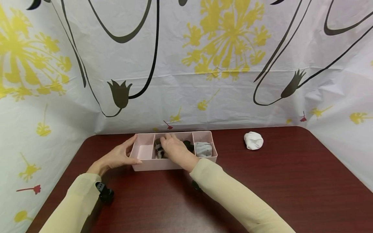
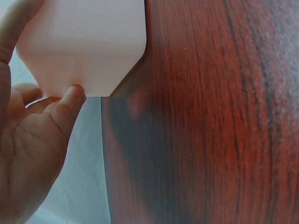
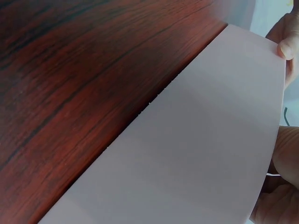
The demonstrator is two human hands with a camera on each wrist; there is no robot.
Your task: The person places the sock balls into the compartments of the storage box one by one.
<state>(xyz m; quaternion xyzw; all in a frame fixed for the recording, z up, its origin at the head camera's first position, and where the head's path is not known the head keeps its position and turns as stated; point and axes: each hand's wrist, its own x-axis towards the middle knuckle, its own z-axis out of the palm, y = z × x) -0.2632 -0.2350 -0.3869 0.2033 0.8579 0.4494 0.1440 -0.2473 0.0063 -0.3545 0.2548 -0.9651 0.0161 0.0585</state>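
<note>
A pale pink box [image 1: 163, 165] with three compartments stands near the back of the table. My left hand [image 1: 120, 154] grips its left end, thumb on the near side and fingers at the back corner; the left wrist view shows the thumb [image 2: 70, 105] against the wall. My right hand [image 1: 176, 149] reaches down into the middle compartment, among dark and patterned cloth bundles [image 1: 159, 149]. Its fingertips are hidden there, and whether they pinch a bundle does not show. In the right compartment sits a folded grey cloth bundle [image 1: 203, 149]. The left compartment [image 1: 145, 150] shows a bare floor.
A rolled white cloth bundle [image 1: 253, 140] lies on the dark red wooden table [image 1: 276, 181], right of the box. Behind the table hangs a white sheet [image 1: 175, 64] with flower prints, which also runs along both sides.
</note>
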